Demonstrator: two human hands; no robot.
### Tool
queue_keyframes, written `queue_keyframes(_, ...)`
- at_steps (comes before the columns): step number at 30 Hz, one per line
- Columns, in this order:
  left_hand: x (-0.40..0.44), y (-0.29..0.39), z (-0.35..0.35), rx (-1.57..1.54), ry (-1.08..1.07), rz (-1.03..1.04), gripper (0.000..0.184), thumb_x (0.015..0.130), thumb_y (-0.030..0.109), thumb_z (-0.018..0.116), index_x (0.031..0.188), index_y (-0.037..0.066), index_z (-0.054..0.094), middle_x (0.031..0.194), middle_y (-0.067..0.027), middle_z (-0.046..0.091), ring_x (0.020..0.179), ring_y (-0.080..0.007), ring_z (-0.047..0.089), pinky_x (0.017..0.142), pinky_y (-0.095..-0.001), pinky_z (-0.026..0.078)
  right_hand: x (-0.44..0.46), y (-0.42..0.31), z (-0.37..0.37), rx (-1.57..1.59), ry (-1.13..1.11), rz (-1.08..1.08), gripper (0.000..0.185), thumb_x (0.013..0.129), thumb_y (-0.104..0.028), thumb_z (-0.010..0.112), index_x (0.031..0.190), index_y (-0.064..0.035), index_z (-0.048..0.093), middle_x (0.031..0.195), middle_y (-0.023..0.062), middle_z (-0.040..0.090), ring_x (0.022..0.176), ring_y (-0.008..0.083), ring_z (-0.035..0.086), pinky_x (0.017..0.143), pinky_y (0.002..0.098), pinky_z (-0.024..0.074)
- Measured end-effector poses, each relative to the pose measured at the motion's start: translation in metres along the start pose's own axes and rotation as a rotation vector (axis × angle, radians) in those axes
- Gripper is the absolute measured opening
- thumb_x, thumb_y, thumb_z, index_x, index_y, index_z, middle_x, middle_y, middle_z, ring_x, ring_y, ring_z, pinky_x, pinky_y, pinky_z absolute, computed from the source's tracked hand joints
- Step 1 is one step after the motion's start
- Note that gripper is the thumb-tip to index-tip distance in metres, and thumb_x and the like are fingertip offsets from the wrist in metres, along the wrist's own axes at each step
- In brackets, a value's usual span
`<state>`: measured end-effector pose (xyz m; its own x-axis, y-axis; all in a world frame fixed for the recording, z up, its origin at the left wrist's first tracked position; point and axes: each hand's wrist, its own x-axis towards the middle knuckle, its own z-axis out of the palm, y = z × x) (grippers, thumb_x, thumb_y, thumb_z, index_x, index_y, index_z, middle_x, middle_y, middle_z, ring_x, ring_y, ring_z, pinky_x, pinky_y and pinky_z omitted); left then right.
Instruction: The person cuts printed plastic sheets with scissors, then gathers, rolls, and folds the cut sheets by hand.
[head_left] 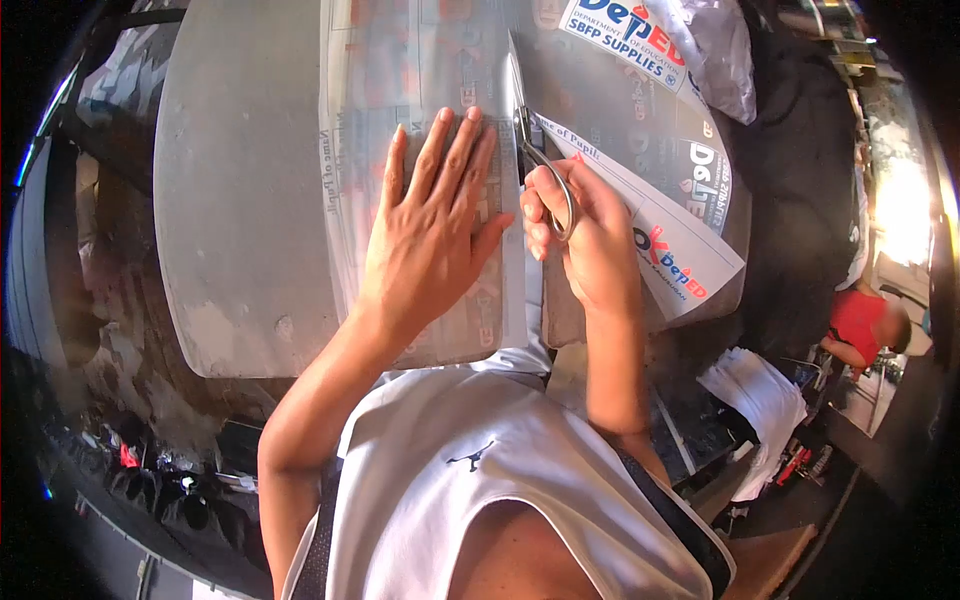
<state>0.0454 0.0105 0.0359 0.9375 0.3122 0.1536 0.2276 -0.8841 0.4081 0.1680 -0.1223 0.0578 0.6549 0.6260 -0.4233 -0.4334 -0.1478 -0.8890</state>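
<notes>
My left hand (425, 225) lies flat, fingers stretched, on a thin see-through sheet (425, 70) with faint printing that shows "Name of Pupil". In my right hand (590, 225) is a pair of metal scissors (524, 130), its handle loop gripped by the fingers. The blades point away from me along the sheet's right edge. Right beside that hand, a printed strip (690, 262) with "OK DepED" lettering slants across the grey work surface (240, 180). Part of the strip is hidden behind the right hand.
A label reading "SBFP Supplies" (620, 45) is at the upper right, beside crumpled clear plastic (725, 60). White cloth (755, 410) hangs at the lower right. Farther right, a person in a red top (858, 325) is in the background.
</notes>
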Motion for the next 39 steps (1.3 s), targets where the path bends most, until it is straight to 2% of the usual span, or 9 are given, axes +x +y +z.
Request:
queue_keyframes(4, 0.000, -0.001, 0.001, -0.003, -0.002, 0.001, 0.074, 0.100, 0.040, 0.062, 0.159, 0.005, 0.035, 0.167, -0.0123, 0.032, 0.156, -0.0309, 0.025, 0.128, -0.0538, 0.015, 0.012, -0.004, 0.000, -0.005, 0.002, -0.022, 0.030, 0.102, -0.027, 0.069, 0.103, 0.0021, 0.060, 0.079, 0.0056, 0.062, 0.057, 0.0106, 0.056, 0.052, 0.0255, 0.0456)
queue_keyframes(6, 0.001, -0.001, 0.001, 0.052, -0.010, 0.008, 0.072, 0.102, 0.046, 0.055, 0.156, 0.001, 0.039, 0.165, -0.0131, 0.035, 0.156, -0.0296, 0.026, 0.128, -0.0535, 0.015, 0.016, -0.007, 0.000, -0.011, -0.007, -0.017, 0.030, 0.102, -0.027, 0.069, 0.103, 0.0019, 0.060, 0.080, 0.0055, 0.063, 0.058, 0.0108, 0.056, 0.052, 0.0254, 0.0459)
queue_keyframes(12, 0.000, 0.000, 0.000, 0.034, -0.004, 0.013, 0.071, 0.103, 0.046, 0.054, 0.156, 0.002, 0.039, 0.166, -0.0135, 0.034, 0.156, -0.0299, 0.025, 0.128, -0.0536, 0.015, 0.026, -0.008, -0.002, 0.004, -0.043, -0.023, 0.029, 0.103, -0.027, 0.068, 0.102, 0.0012, 0.061, 0.080, 0.0048, 0.063, 0.058, 0.0107, 0.055, 0.054, 0.0256, 0.0463)
queue_keyframes(15, 0.001, 0.000, 0.000, -0.010, -0.010, 0.008, 0.074, 0.101, 0.042, 0.059, 0.159, 0.004, 0.035, 0.167, -0.0136, 0.032, 0.157, -0.0315, 0.024, 0.128, -0.0542, 0.014, 0.029, -0.012, -0.003, -0.003, -0.049, -0.019, 0.029, 0.103, -0.027, 0.068, 0.101, 0.0004, 0.061, 0.080, 0.0042, 0.063, 0.058, 0.0102, 0.055, 0.055, 0.0255, 0.0465)
queue_keyframes(39, -0.003, -0.002, 0.003, 0.011, 0.041, 0.025, 0.073, 0.103, 0.043, 0.056, 0.159, 0.003, 0.035, 0.167, -0.0138, 0.031, 0.157, -0.0308, 0.024, 0.128, -0.0533, 0.014, 0.067, -0.019, -0.002, 0.047, -0.117, -0.070, 0.031, 0.102, -0.031, 0.069, 0.096, -0.0024, 0.061, 0.081, 0.0024, 0.062, 0.063, 0.0082, 0.055, 0.060, 0.0246, 0.0476)
